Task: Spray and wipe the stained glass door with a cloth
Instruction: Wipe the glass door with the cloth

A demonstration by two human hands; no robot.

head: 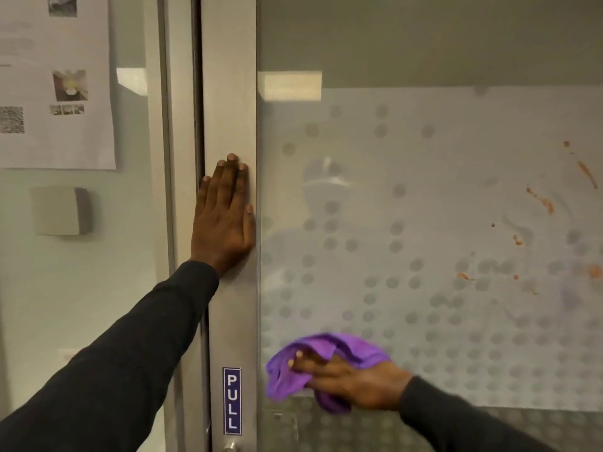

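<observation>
The glass door [424, 197] fills the right side, frosted with a pattern of grey dots. Reddish-brown stains [544, 202] streak its right part. My right hand [355, 383] presses a crumpled purple cloth [342, 349] against the lower left of the glass, far left of the stains. My left hand [225, 216] lies flat, fingers together and pointing up, on the door's metal frame [231, 109]. No spray bottle is in view.
A blue PULL label [232, 401] sits low on the frame, with a metal knob [231, 446] just under it. Left of the door, a printed paper notice [55, 83] and a small grey wall box [62, 211] hang on a glass panel.
</observation>
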